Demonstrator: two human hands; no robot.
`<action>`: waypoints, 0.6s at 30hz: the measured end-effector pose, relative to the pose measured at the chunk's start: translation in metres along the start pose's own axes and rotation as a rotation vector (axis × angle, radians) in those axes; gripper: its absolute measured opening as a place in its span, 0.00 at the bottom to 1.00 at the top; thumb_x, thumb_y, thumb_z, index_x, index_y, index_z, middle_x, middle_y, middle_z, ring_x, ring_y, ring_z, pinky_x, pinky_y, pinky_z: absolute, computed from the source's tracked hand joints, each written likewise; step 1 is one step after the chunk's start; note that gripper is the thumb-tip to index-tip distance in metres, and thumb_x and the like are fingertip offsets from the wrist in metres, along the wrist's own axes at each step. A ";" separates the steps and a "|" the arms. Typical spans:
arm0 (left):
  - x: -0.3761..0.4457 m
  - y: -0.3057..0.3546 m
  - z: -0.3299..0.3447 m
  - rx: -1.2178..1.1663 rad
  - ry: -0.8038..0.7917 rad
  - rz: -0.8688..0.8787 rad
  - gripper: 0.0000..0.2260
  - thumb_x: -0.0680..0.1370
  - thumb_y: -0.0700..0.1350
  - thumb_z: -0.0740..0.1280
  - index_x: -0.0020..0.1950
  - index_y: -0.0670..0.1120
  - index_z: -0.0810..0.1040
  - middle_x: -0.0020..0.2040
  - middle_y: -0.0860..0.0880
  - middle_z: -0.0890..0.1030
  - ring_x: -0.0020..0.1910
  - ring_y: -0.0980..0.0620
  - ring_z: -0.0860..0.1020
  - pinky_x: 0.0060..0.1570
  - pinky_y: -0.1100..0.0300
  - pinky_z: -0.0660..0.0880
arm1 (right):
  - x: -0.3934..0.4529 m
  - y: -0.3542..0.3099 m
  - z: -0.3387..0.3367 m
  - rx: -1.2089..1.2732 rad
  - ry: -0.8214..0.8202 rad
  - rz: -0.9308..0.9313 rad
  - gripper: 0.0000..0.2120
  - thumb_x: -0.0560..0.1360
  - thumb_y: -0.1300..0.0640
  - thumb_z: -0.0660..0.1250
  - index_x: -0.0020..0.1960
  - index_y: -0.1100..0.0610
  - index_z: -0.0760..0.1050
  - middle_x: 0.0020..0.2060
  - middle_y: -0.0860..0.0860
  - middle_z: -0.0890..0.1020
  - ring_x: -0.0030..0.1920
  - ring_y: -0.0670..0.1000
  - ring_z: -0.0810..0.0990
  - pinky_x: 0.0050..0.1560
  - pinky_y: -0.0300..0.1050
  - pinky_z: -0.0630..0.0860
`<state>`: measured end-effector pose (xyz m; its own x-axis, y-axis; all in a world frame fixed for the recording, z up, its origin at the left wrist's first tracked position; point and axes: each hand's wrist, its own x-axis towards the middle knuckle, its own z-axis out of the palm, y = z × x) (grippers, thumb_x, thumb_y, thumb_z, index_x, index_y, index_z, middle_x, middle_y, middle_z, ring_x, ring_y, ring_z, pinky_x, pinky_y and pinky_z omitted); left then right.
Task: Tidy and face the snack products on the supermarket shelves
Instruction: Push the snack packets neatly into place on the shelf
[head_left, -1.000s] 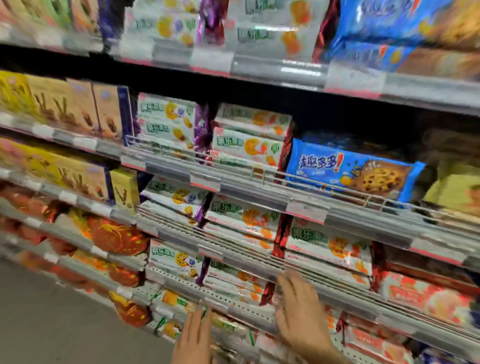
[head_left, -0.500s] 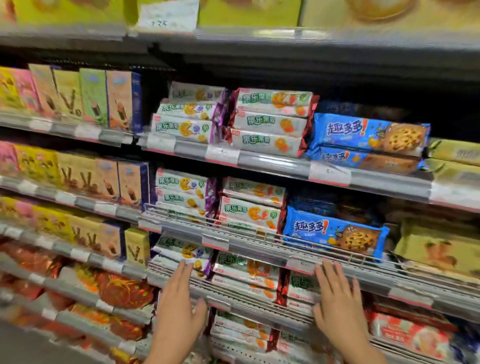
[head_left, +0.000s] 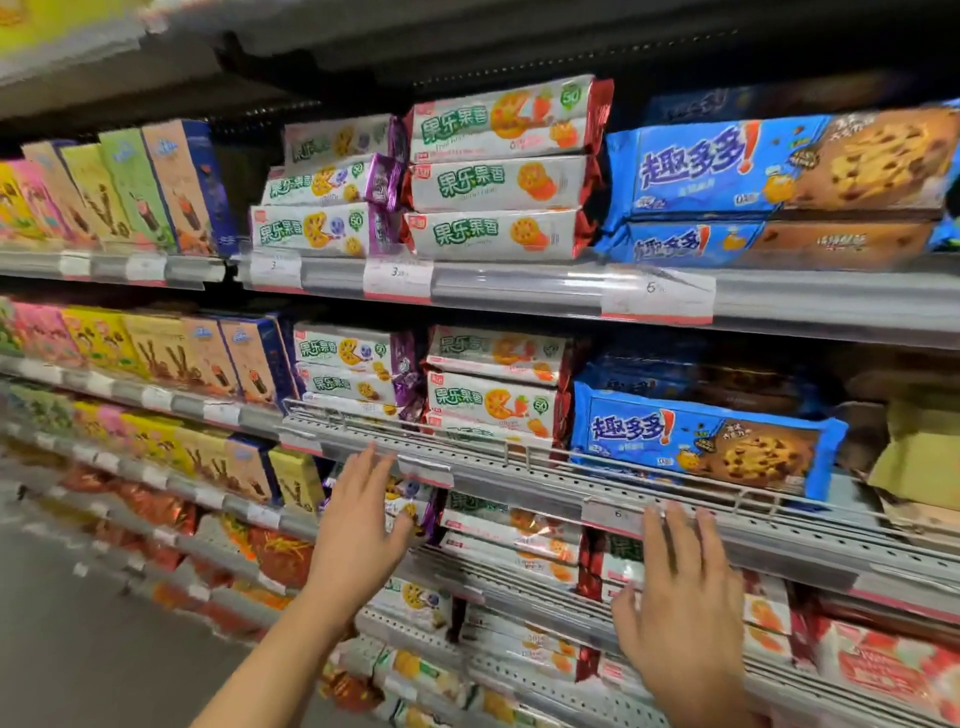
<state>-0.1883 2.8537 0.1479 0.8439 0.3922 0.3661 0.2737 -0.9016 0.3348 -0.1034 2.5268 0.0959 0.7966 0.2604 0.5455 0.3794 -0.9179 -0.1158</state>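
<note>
Both hands are held flat, grasping nothing: the left hand and right hand near the wire-fronted shelf. Next, the blue cookie pack likely needs squaring forward.

White biscuit packs lie stacked flat beside a blue cookie pack on the shelf.

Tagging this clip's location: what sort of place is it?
A supermarket snack aisle, most likely: tiered shelves with price tags on the front rails, stacked biscuit packs and blue cookie packs facing out.
</note>
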 end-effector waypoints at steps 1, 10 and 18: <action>0.003 0.000 0.003 0.025 -0.004 -0.004 0.30 0.81 0.50 0.67 0.81 0.50 0.61 0.84 0.50 0.49 0.83 0.45 0.48 0.79 0.47 0.52 | -0.001 0.000 0.001 -0.001 -0.003 -0.008 0.39 0.70 0.44 0.57 0.76 0.62 0.68 0.74 0.61 0.70 0.76 0.67 0.65 0.60 0.70 0.74; 0.014 -0.004 0.057 0.057 0.056 0.114 0.38 0.75 0.44 0.71 0.81 0.39 0.59 0.83 0.43 0.54 0.80 0.40 0.58 0.75 0.41 0.65 | -0.012 -0.004 0.001 0.036 0.142 0.015 0.39 0.63 0.60 0.73 0.74 0.62 0.72 0.73 0.59 0.73 0.77 0.62 0.67 0.68 0.69 0.72; 0.054 -0.028 0.029 -0.057 0.276 0.300 0.13 0.73 0.47 0.63 0.55 0.45 0.79 0.50 0.46 0.77 0.51 0.40 0.72 0.55 0.44 0.69 | 0.007 -0.122 -0.001 -0.010 0.048 0.016 0.35 0.68 0.52 0.59 0.75 0.57 0.72 0.76 0.53 0.71 0.79 0.57 0.64 0.74 0.71 0.62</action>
<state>-0.1370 2.8949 0.1336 0.7249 0.1544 0.6713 0.0018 -0.9750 0.2222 -0.1442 2.6407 0.1145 0.7790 0.2311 0.5829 0.3619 -0.9248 -0.1171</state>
